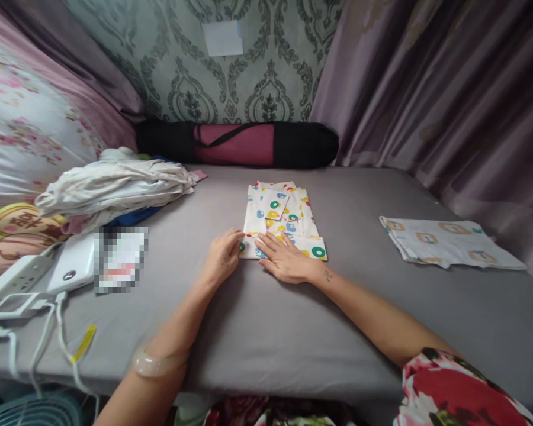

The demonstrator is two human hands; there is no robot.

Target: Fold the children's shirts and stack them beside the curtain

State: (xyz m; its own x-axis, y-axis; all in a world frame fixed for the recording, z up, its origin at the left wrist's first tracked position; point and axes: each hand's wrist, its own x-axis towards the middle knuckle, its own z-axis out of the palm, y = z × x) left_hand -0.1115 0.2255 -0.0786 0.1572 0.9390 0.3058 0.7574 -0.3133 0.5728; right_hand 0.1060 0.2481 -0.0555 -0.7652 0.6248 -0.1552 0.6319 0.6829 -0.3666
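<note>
A white garment with colourful prints lies partly folded on the grey bed sheet, in the middle of the head view. Its near edge is turned up in a band. My right hand rests flat on that band, fingers spread and holding nothing. At the band's left end is my left hand, its fingers together at the cloth's edge; whether they pinch it is hard to make out.
To the right lies another folded printed cloth. A heap of clothes, a white power bank, a power strip and cables are at left. A black and pink rolled bag lies along the wall.
</note>
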